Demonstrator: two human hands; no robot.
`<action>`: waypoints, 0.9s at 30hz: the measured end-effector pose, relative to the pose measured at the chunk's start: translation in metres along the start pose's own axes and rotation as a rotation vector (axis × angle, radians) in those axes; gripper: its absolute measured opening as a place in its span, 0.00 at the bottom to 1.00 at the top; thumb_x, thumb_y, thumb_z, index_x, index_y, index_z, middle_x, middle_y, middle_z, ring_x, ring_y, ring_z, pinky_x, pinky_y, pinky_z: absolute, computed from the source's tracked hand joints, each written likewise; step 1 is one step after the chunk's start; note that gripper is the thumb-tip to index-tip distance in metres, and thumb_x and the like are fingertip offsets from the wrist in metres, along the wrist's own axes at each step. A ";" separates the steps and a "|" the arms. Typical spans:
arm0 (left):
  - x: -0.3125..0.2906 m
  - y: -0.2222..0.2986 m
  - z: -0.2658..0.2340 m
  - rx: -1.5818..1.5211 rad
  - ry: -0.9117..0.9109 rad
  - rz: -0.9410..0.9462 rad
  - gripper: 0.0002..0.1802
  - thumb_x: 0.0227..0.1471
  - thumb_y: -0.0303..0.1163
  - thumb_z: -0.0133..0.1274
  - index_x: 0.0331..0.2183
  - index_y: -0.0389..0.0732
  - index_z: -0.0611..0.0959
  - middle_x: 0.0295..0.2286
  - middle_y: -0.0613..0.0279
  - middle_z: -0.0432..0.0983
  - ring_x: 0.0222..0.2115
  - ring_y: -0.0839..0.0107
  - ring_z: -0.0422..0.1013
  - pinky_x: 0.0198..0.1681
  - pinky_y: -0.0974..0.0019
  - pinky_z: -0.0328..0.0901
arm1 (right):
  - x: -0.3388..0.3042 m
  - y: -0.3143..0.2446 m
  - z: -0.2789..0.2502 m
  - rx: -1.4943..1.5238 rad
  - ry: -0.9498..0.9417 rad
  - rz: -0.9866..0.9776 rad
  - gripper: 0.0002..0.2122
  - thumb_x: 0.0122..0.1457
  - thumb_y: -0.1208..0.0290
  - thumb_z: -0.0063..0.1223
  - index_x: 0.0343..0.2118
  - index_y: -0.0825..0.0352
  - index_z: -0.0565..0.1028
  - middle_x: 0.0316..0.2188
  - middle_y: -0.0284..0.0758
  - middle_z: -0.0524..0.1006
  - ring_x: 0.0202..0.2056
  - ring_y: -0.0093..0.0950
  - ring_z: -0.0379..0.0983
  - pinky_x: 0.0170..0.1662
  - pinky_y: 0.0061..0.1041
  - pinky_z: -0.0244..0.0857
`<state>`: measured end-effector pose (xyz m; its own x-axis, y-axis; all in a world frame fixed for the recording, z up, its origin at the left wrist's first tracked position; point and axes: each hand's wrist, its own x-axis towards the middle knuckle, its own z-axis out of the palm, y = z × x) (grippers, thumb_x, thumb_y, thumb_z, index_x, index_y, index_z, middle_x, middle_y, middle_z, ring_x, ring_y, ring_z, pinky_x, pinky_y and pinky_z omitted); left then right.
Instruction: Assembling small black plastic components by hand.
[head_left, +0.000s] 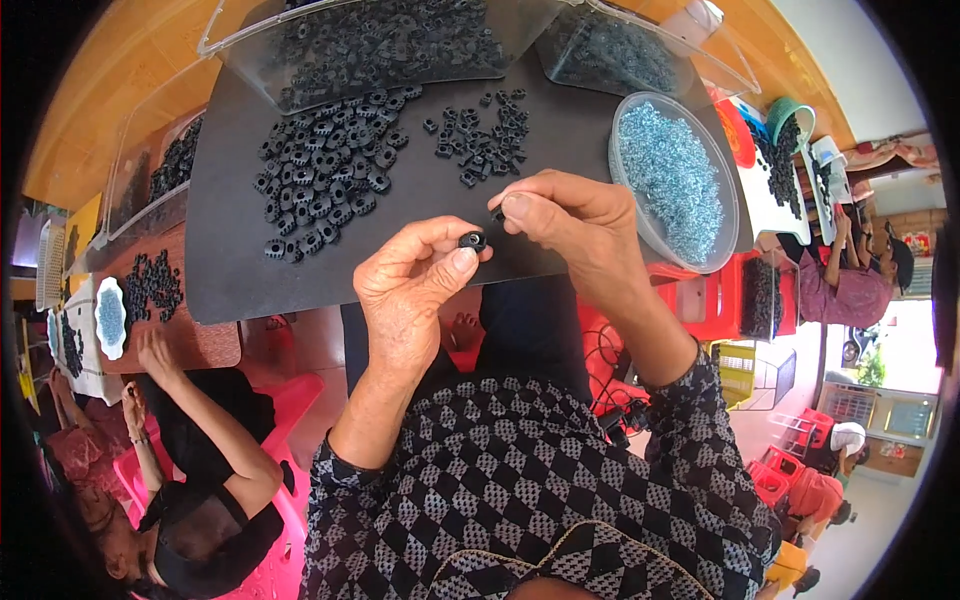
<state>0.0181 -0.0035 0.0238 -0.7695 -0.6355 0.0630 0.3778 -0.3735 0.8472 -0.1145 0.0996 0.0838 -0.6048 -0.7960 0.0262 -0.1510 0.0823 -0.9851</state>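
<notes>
Above the near edge of the dark tabletop (235, 225), my left hand (405, 285) pinches a small black plastic part (473, 241) between thumb and fingers; a round hole shows in its end. Just to its right, my right hand (575, 220) holds a smaller black piece (497, 213), mostly covered by the thumb and fingertips. The two pieces are close but apart. Beyond my left hand spreads a heap of larger black plastic parts (325, 175). A looser group of small black parts (485, 135) lies beyond both hands.
At the right stands a round clear tub (615, 165) of tiny bluish, shiny pieces. Clear bins (400, 75) of black parts line the far edge. Several co-workers sit around; one person's arm (215, 420) reaches over a brown table at the left. Red plastic stools (720, 300) stand at the right.
</notes>
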 end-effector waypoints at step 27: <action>-0.011 -0.007 0.009 0.020 0.060 0.023 0.11 0.48 0.19 0.57 0.37 0.30 0.79 0.27 0.65 0.75 0.26 0.82 0.67 0.28 0.79 0.65 | -0.014 0.013 0.019 -0.543 0.135 -0.619 0.02 0.50 0.78 0.56 0.26 0.70 0.75 0.20 0.37 0.72 0.23 0.34 0.68 0.26 0.30 0.62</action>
<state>0.0197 0.0123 0.0218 -0.7282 -0.6835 0.0508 0.3839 -0.3454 0.8563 -0.0932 0.1001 0.0675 -0.3720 -0.7164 0.5902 -0.8222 -0.0409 -0.5678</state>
